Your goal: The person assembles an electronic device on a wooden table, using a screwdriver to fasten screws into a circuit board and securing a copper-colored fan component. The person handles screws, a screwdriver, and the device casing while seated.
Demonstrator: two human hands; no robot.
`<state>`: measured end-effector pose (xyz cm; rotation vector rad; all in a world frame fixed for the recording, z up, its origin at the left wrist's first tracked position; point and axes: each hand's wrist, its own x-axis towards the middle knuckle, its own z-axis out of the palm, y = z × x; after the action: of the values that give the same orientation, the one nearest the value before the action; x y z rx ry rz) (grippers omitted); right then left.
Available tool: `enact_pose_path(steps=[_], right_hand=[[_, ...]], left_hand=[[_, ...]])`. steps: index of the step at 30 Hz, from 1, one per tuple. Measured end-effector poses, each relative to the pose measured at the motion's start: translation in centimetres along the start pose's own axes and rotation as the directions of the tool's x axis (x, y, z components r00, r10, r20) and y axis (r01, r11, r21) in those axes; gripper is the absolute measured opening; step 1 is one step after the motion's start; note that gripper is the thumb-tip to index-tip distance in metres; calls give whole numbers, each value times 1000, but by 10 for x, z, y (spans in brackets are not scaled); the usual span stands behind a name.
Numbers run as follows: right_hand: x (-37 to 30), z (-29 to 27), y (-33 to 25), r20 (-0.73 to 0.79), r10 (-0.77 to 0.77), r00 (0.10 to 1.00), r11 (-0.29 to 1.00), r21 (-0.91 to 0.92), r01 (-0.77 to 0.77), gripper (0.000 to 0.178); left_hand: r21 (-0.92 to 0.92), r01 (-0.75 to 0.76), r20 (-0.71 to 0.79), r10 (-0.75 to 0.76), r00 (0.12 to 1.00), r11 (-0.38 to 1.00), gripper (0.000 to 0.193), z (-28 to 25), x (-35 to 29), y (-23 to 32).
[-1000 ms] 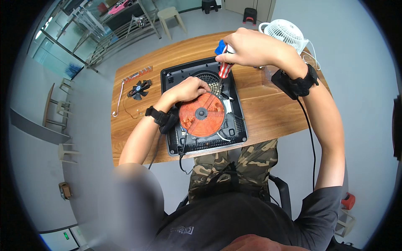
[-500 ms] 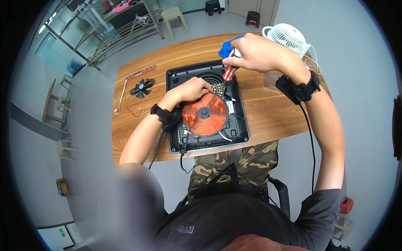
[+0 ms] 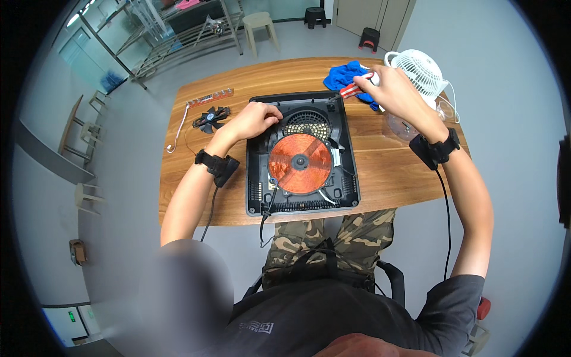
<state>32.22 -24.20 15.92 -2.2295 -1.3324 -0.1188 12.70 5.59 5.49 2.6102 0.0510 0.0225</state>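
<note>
Lying mid-frame on the wooden tabletop (image 3: 392,169): open black housing (image 3: 256,163), round copper coil (image 3: 300,162) inside. Right hand (image 3: 392,89), upper right, fingers wrapped around red-and-white screwdriver (image 3: 351,90). Left hand (image 3: 259,121) curled at housing's upper left edge; cannot tell whether fingers grasp anything. Blue cloth (image 3: 341,77) beyond screwdriver; black fan (image 3: 210,119) upper left.
</note>
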Motion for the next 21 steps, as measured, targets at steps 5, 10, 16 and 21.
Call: enact_pose_path(steps=[5, 10, 16, 21], right_hand=[[-30, 12, 32, -77, 113, 991, 991, -57, -118, 50], [-56, 28, 49, -120, 3, 993, 984, -178, -25, 43], [-68, 59, 67, -106, -151, 983, 942, -318, 111, 37], [-83, 64, 67, -90, -183, 979, 937, -316, 146, 31]], left_hand=[[10, -28, -76, 29, 997, 1000, 21, 1, -3, 1], [110, 77, -116, -64, 991, 991, 22, 5, 4, -4], [166, 117, -124, -97, 988, 979, 21, 1, 2, -14], [199, 101, -86, -85, 993, 975, 22, 10, -16, -15]])
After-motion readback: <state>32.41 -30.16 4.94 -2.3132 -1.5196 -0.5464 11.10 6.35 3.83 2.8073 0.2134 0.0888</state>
